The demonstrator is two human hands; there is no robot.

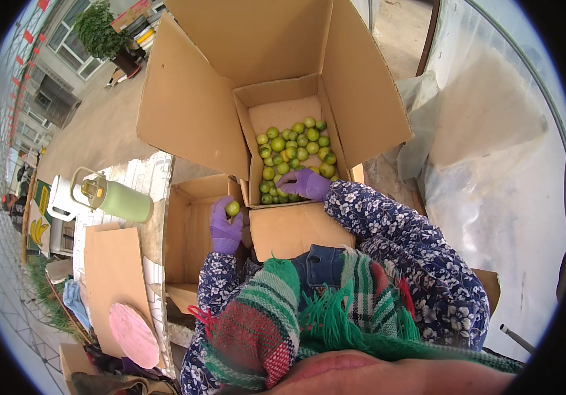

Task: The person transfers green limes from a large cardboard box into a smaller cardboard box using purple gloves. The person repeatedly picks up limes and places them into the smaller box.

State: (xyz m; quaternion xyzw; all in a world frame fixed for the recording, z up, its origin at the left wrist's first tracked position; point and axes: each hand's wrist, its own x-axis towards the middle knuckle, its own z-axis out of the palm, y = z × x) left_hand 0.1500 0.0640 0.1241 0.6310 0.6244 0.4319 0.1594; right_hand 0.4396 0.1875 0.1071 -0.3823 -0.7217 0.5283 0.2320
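Observation:
My left hand [225,222], in a purple glove, holds one round green fruit [232,208] between thumb and fingers. It is at the right side of a lower cardboard box [195,222], whose visible inside is bare. My right hand [307,183], gloved in the same purple, reaches into an open cardboard box [283,112] in front of me. Its curled fingers are among several green and yellowish fruits [296,143] spread over that box's floor. The fingertips partly hide the fruits under them, so a grip there is not clear.
Tall flaps [194,98] stand up around the fruit box. At left, a table [157,197] bears a green flask [125,200], a white jug [61,197], a cardboard sheet [110,276] and a pink disc [134,335]. Plastic sheeting [485,197] hangs at right.

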